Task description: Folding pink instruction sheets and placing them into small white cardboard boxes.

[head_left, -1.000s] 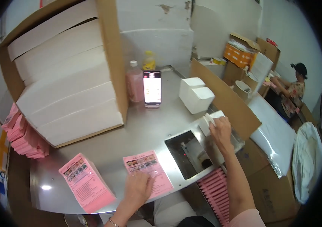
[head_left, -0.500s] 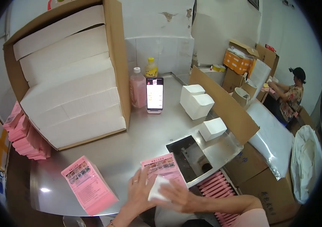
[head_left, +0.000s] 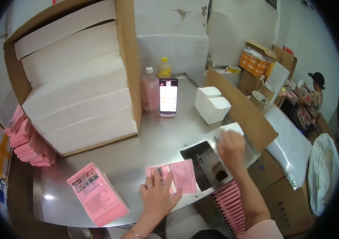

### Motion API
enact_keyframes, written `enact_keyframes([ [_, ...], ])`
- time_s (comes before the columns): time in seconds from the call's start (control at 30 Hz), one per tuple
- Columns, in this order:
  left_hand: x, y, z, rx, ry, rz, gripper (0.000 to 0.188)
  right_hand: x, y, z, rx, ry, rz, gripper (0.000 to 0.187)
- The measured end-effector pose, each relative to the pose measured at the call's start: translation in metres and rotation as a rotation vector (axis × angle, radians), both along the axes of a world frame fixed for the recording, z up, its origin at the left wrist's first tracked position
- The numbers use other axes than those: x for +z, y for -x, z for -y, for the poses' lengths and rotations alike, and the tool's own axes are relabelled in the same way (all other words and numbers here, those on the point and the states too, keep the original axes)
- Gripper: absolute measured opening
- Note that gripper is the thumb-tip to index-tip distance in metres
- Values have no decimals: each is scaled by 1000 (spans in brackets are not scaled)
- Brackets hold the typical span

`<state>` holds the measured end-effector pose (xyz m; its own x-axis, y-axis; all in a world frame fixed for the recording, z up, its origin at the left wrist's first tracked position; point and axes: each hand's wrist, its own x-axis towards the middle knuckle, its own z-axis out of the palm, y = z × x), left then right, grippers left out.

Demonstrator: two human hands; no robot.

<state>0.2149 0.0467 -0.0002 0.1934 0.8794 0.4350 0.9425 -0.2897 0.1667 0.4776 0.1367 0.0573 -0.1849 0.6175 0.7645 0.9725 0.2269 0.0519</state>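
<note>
A pink printed sheet point(head_left: 186, 178) lies on the metal table in front of me. My left hand point(head_left: 158, 196) rests on its left part with fingers spread, and a narrow white paper edge shows beside the fingertips. Off to the right, beyond a rectangular opening point(head_left: 197, 159) in the tabletop, my right hand point(head_left: 232, 149) is at a small stack of white folded paper point(head_left: 235, 127) and partly covers it. Motion smears its fingers, so I cannot see what they grip. A thick stack of pink printed sheets point(head_left: 97, 197) sits left of my left hand.
A large cardboard box point(head_left: 137, 71) of white paper bundles stands at the left, with pink bundles point(head_left: 30, 143) beside it. A lit phone point(head_left: 168, 97), bottles point(head_left: 150, 89) and white stacks point(head_left: 213, 105) stand farther back. Pink packets point(head_left: 230, 205) line a box below. Another person point(head_left: 311, 101) works far right.
My right hand has left the pink sheet and moved up and right to the white paper stack. The left hand now lies spread on the sheet, and the white paper is mostly hidden under it.
</note>
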Motion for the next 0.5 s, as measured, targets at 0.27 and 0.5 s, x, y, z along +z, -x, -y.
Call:
enact_keyframes([
  [0.27,17,2,-4,-81,-61,17,61,-32,-52,-27,-95,87,-146,14],
  [0.5,10,-3,-2,-169,40,-16,53,-34,-58,-28,-57,107,-229,15],
])
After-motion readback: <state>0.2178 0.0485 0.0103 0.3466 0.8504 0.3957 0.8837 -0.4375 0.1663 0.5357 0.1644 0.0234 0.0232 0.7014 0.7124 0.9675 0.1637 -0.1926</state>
